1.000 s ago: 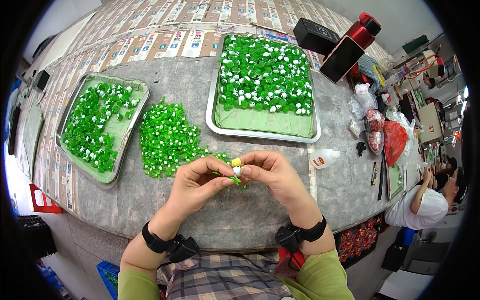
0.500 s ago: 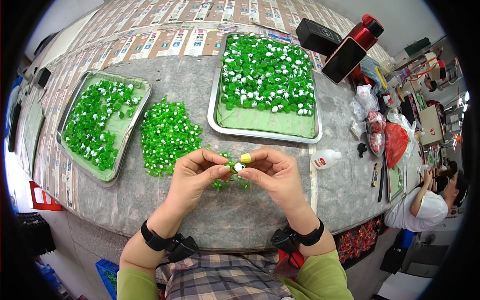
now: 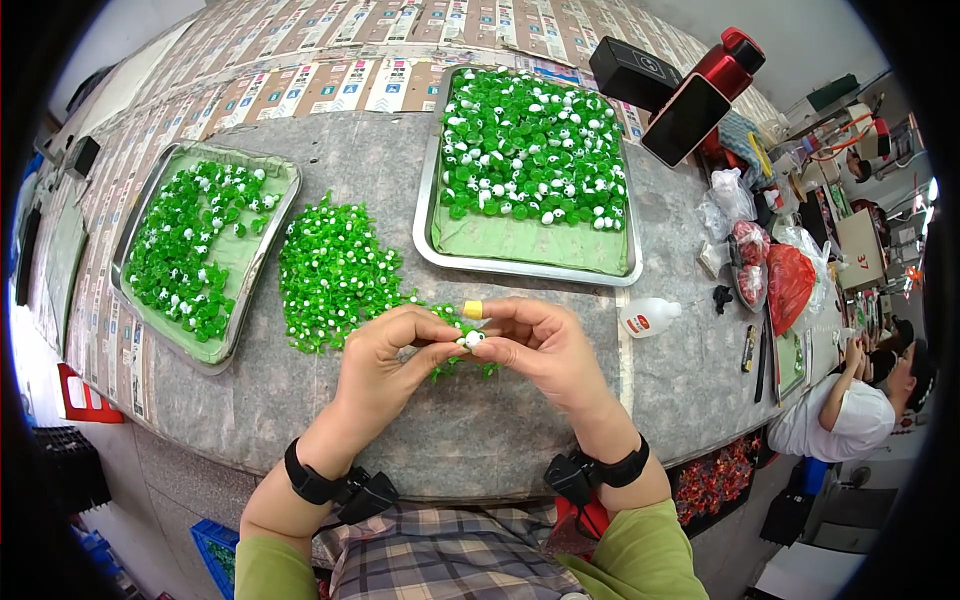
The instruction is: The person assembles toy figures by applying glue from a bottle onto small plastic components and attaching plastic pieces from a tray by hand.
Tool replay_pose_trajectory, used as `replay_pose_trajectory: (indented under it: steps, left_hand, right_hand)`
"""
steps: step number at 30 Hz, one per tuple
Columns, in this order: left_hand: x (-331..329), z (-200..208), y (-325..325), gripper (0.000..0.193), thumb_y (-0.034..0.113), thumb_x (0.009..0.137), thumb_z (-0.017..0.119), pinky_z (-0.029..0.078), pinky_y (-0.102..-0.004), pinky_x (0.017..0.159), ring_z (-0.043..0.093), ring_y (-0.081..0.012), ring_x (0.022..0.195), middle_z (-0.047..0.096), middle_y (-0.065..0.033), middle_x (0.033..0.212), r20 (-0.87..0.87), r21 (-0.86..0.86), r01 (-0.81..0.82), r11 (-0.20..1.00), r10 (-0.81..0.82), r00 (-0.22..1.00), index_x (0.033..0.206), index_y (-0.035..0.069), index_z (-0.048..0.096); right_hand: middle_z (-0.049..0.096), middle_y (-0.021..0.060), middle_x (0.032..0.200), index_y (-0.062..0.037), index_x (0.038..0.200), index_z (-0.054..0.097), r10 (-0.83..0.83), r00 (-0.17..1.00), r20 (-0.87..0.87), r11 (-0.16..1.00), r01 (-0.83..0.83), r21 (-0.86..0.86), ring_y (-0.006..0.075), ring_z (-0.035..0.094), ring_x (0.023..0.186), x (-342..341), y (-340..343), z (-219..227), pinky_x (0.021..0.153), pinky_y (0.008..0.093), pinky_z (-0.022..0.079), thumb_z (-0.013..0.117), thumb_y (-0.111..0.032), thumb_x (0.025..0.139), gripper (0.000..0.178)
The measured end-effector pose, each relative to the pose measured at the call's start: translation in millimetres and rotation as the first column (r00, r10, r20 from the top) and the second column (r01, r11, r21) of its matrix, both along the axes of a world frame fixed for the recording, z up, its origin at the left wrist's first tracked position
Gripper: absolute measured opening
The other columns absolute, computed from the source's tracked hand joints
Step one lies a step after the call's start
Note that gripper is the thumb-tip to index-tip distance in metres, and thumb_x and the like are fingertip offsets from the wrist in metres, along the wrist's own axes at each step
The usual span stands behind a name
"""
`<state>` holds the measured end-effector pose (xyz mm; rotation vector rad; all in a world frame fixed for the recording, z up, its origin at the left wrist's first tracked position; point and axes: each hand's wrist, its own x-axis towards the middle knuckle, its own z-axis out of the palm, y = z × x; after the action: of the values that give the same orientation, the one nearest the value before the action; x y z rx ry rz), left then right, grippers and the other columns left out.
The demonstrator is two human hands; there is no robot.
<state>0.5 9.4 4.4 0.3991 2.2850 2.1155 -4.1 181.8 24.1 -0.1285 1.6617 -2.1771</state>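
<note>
My left hand (image 3: pixel 388 362) and my right hand (image 3: pixel 548 352) meet over the middle of the table, fingertips nearly touching. Between them is a small white ball (image 3: pixel 474 339) with dark spots, like a toy eyeball. Thumb and finger of the right hand pinch it. The left fingertips close on a small green plastic piece against the ball, mostly covered by the fingers. Yellow tape (image 3: pixel 472 309) wraps a right fingertip. Just behind the hands lies a loose pile of small green pieces with white tips (image 3: pixel 338 275), some partly hidden by my fingers.
A metal tray (image 3: pixel 528 266) at the back holds many green pieces with white balls; a smaller tray (image 3: pixel 290 190) at left holds similar ones. To the right are a white bottle (image 3: pixel 648 317), a phone (image 3: pixel 687 122), a red flask (image 3: pixel 730 65) and plastic bags (image 3: pixel 790 288). Another person (image 3: pixel 845 410) sits far right.
The right forefinger with the yellow tape has shifted left, and the white ball has moved slightly left and down between the fingertips. The trays and the pile stay put.
</note>
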Motion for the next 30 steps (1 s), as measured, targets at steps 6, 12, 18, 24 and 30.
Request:
replay_pose_trajectory:
  steps: [6,12,18,24,30]
  left_hand:
    - [-1,7,-1,0.012,0.002,0.063,0.065,0.043,-0.0282,0.054,0.055,-0.0204,0.060,0.057,-0.0076,0.068,-0.284,-0.238,-0.060,0.969,-0.010,0.959,0.072,0.004,0.057]
    - [-1,6,1,0.012,0.002,0.063,0.064,0.043,-0.0291,0.053,0.054,-0.0228,0.061,0.056,-0.0074,0.067,-0.363,-0.319,-0.126,0.939,0.001,0.932,0.071,0.003,0.055]
    - [-1,3,-4,0.009,0.002,0.067,0.063,0.044,-0.0262,0.055,0.056,-0.0169,0.063,0.057,-0.0068,0.069,-0.168,-0.152,-0.046,0.987,0.020,0.986,0.072,0.002,0.055]
    - [-27,0,-55,0.026,0.024,0.081,0.051,0.046,-0.0186,0.059,0.047,-0.0087,0.062,0.049,-0.0012,0.073,0.265,0.934,-0.267,0.238,0.041,0.963,0.096,0.004,0.049]
    - [-27,6,-54,0.028,0.029,0.084,0.044,0.044,-0.0175,0.058,0.045,-0.0076,0.063,0.046,0.0002,0.073,0.302,0.900,-0.287,0.327,0.005,0.953,0.098,0.005,0.048]
  right_hand:
    - [0.059,0.0088,0.086,0.0044,0.096,0.054,0.055,0.997,0.057,0.998,-0.055,-0.012,0.0122,0.057,0.077,-1,1,-4,0.070,0.0221,0.047,0.056,-0.005,0.077,0.021]
    - [0.059,0.0089,0.084,0.0047,0.095,0.054,0.041,0.996,0.079,0.999,-0.040,-0.015,0.0122,0.057,0.076,-3,-1,-8,0.068,0.0220,0.047,0.056,-0.007,0.077,0.021]
    - [0.059,0.0058,0.081,0.0020,0.092,0.056,0.020,0.994,0.103,1.000,-0.019,-0.012,0.0102,0.057,0.072,-3,-1,-1,0.062,0.0185,0.045,0.055,-0.006,0.078,0.016]
    - [0.056,0.0004,0.066,-0.0009,0.074,0.057,0.130,0.973,-0.191,0.755,0.028,0.655,0.0044,0.048,0.055,-14,19,1,0.048,0.0185,0.037,0.064,-0.014,0.069,0.016]
    - [0.053,0.0090,0.062,-0.0015,0.067,0.056,0.342,0.893,-0.292,0.568,0.051,0.821,0.0223,0.051,0.062,-12,16,-9,0.056,0.0315,0.039,0.063,-0.023,0.067,0.023]
